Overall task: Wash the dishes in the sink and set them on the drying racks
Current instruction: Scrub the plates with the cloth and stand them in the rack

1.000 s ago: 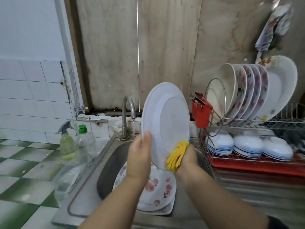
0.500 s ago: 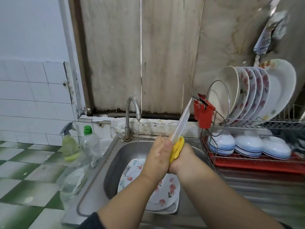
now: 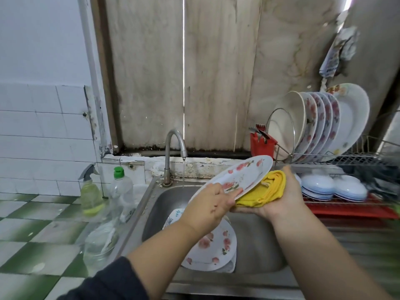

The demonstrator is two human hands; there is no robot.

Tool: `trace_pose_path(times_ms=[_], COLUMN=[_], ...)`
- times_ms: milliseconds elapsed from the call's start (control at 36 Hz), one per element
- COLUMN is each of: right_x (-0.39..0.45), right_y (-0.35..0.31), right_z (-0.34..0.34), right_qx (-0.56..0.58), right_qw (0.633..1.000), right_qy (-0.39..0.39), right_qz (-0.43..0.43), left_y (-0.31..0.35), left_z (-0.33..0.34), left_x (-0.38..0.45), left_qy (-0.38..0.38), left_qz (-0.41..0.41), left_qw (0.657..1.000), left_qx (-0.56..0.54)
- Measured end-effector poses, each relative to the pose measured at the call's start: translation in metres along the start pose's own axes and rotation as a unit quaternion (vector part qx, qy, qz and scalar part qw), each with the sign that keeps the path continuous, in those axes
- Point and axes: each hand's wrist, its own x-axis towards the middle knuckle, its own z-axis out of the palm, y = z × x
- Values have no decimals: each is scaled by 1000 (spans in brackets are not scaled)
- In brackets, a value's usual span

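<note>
held plate: white round floral plate with red flowers (image 3: 240,177), centre frame, above the sink, tilted, face up, high edge toward upper right
left hand: left hand (image 3: 211,204) grips the plate's lower left rim, fingers curled over the edge
right hand: right hand (image 3: 279,198) palm up under the plate's right side, fingers wrapped around a folded yellow cloth (image 3: 266,190), thumb up beside it
cloth: pressed against the plate's underside, lower right edge
sink: stainless steel sink basin (image 3: 255,239), lower centre of frame
sink contents: stack of white floral plates (image 3: 213,247) lying in the basin, below the left forearm; count unclear
tap: curved metal tap (image 3: 173,152) behind the sink, thin stream of water running, falling just left of the held plate
rack: metal wire drying rack (image 3: 350,158), right of frame, row of white floral plates standing on edge (image 3: 320,122) on the upper level
rack lower level: white bowls with blue rims, upside down (image 3: 333,187), over a red tray (image 3: 350,211)
cutlery holder: red plastic holder (image 3: 260,144) on the rack's left end, utensils inside
left surface: green-and-white checked tiled surface (image 3: 28,230); green spray bottle (image 3: 91,191), clear bottle with green cap (image 3: 121,187), clear glass jar (image 3: 99,245) beside the sink
wall: hanging patterned cloth (image 3: 337,53), upper right
</note>
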Motion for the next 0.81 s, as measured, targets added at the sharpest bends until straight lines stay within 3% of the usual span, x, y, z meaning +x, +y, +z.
trace_pose_path(times_ms=[167,250,306,389,417,472,528,583,639,694,806], right_x=[-10,-20,-28,-33,-35,-37,-42,-49,-53,-58,-64], right_y=[14,19,20,25,27,30,32,34,39,45,49], right_z=[-13,-18,-22,-30,-33,-39,-41,-41,-40,-41,-46], right_qx=[-55,-46,-26,10,21,27,38,56,61,67,72], right_qw=[997,996,997,996,995,994,992,989,987,986,982], right_qy=[54,72,66,74,77,80,81,88,94,95,106], right_qz=[27,13,-7,-46,-59,-74,-86,-104,-114,-118,-136], left_y=[-4,-8,-11,-10,-4,12,24,35,41,45,44], left_z=[-7,-7,-5,1,4,12,21,28,36,45,63], left_x=[-4,-2,-2,-14,-21,-37,-46,-45,-39,-35,-27], left_qy=[-44,-39,-9,107,151,207,190,127,45,-1,17], left_qz=[109,115,112,105,63,-102,-281,-410,-503,-528,-498], left_qw=[988,986,985,971,969,964,941,888,798,730,733], left_qx=[99,113,129,187,187,133,-7,-167,-330,-434,-463])
